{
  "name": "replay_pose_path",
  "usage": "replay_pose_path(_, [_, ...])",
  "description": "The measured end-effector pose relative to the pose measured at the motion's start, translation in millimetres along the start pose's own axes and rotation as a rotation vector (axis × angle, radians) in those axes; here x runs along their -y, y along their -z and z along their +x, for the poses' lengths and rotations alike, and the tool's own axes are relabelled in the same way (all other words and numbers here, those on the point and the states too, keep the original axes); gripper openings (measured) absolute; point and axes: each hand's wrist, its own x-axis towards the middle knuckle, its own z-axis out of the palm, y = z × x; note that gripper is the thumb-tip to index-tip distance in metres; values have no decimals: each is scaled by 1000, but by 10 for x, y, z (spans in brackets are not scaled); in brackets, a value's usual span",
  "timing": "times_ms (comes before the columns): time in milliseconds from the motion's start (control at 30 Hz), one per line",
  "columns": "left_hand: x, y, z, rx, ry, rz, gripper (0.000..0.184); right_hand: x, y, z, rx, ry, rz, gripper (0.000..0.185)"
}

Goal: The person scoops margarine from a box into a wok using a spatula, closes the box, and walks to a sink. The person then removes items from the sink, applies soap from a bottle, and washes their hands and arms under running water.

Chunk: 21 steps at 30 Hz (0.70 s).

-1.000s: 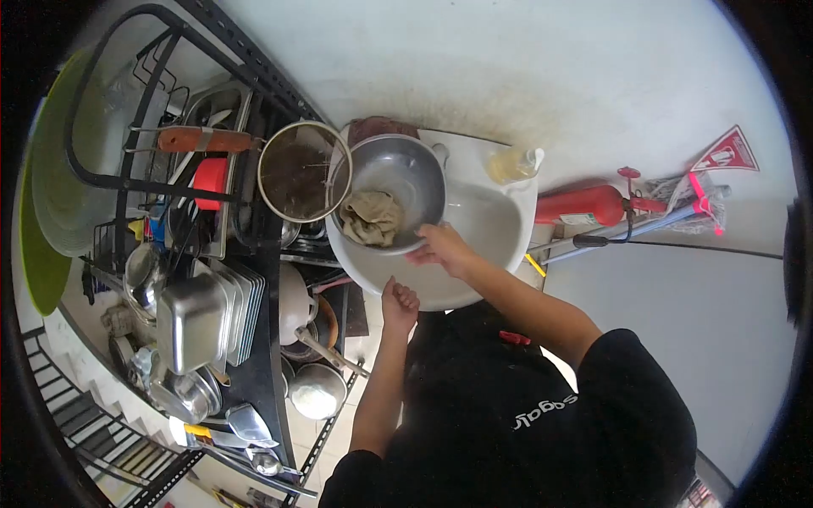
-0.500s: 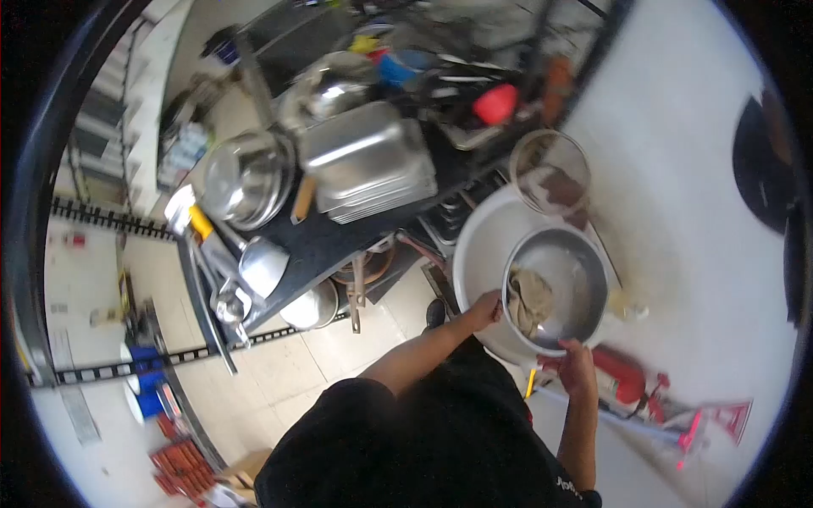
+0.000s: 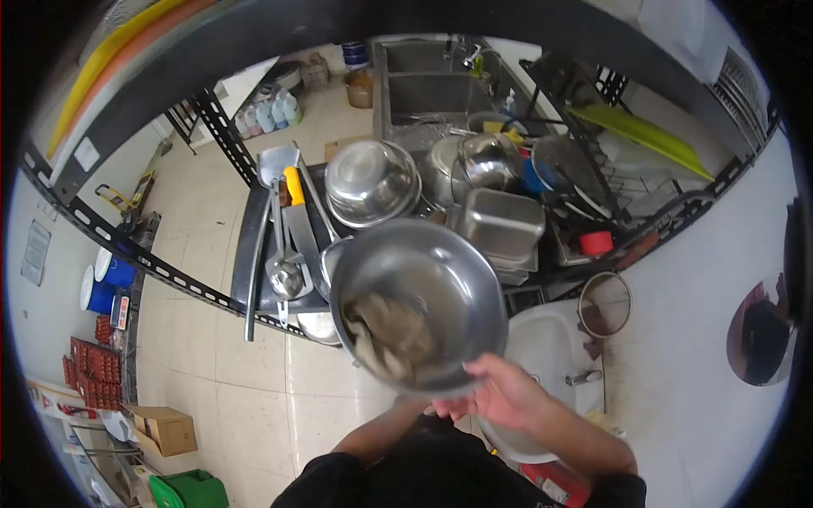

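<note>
A large grey metal bowl (image 3: pixel 457 296) is held up in front of my body, tilted a little, with a crumpled beige cloth (image 3: pixel 385 334) and some murky water inside. My right hand (image 3: pixel 506 392) grips the bowl's near right rim, thumb over the edge and fingers underneath. Below the near side of the bowl is my left hand (image 3: pixel 423 409), mostly hidden by the bowl, so its fingers cannot be made out.
A black shelf (image 3: pixel 246 245) ahead bears steel bowls (image 3: pixel 368 179), rectangular pans (image 3: pixel 501 222), a ladle (image 3: pixel 286 279) and a red cup (image 3: pixel 595 243). The white washbasin (image 3: pixel 542 339) stands at the right, a strainer (image 3: pixel 605 303) beside it. A cardboard box (image 3: pixel 165 430) lies at lower left.
The bowl with the cloth has moved away from over the washbasin to the front of the shelf. My view has turned left. My left hand has gone from the bowl's side to beneath it.
</note>
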Motion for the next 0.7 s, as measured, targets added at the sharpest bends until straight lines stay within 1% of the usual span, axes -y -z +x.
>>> replay_pose_path(67, [-175, 70, -148, -33, 0, -4, 22, 389, -269, 355, 79, 23, 65, 52])
replay_pose_path(100, [-342, 58, -248, -52, 48, 16, 23, 612, -385, 567, 151, 91, 44, 53])
replay_pose_path(133, [-513, 35, -357, -70, 97, 34, 24, 841, -482, 797, 146, 151, 27, 53])
replay_pose_path(167, [-576, 91, -386, -108, 81, 14, 24, 1086, -593, 1009, 187, 243, 5, 49])
replay_pose_path(200, [-666, 105, -406, -119, 72, 17, 24, 1348, -734, 1217, 92, 317, -5, 46])
replay_pose_path(233, [-727, 108, -453, -131, 66, 15, 23, 1647, -761, 1518, 99, 370, -11, 45])
replay_pose_path(300, [-872, 83, -607, -133, 39, 17, 23, 2200, -976, 2014, -114, 592, -12, 47])
replay_pose_path(367, [-964, 185, -614, -152, 6, -1, 23, 2920, -850, 2604, -170, 580, -80, 49])
replay_pose_path(433, [-1092, 298, -539, -159, -54, -11, 23, 3562, -371, 3249, -72, 624, -92, 49])
replay_pose_path(467, [-1087, 350, -498, -158, -83, -18, 23, 3853, -57, 3669, 38, 744, -31, 50])
replay_pose_path(567, [-1232, 369, -445, -186, -69, -53, 21, 4110, -95, 3757, -237, 860, -12, 49])
replay_pose_path(700, [-1327, 425, -480, -182, -21, -92, 17, 4404, -209, 3783, -409, 933, -121, 47])
